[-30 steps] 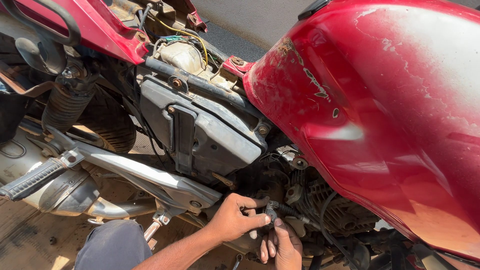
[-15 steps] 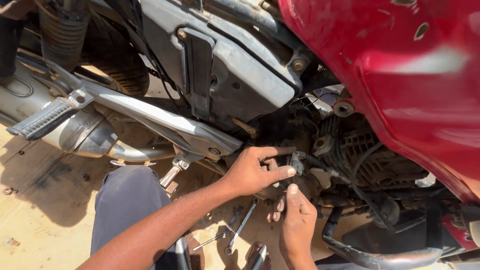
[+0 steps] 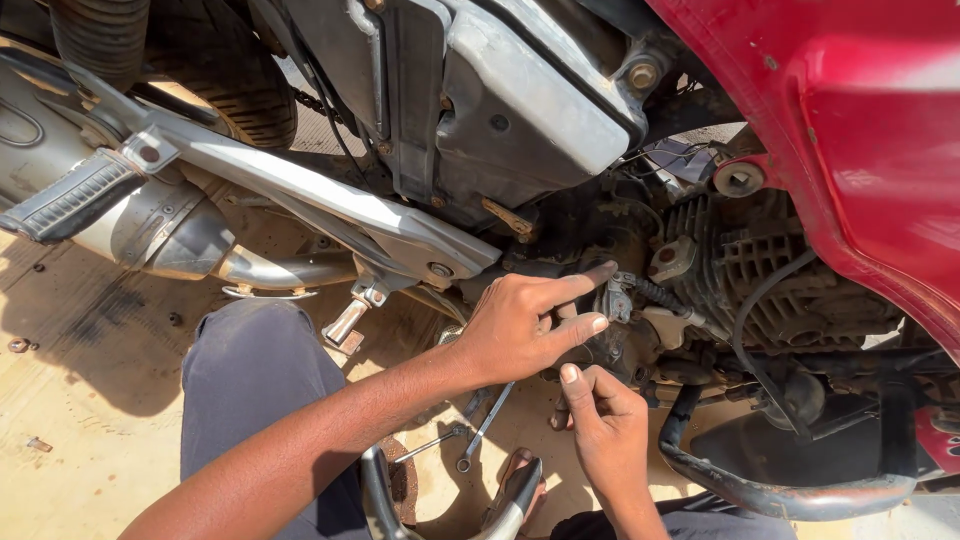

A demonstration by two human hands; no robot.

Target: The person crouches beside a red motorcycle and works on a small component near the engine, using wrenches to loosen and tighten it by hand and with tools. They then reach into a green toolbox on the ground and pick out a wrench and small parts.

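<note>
While my left hand (image 3: 520, 330) reaches in under the red tank (image 3: 860, 150), its index finger and thumb pinch a small metal bracket (image 3: 616, 298) on the engine (image 3: 760, 270). Just below that pinch, my right hand (image 3: 605, 420) hovers with fingers curled loosely, closed on nothing I can see. Beneath both wrists, spanners (image 3: 480, 430) lie on the sandy ground, and the footpeg (image 3: 70, 195) sits far off to the left.
</note>
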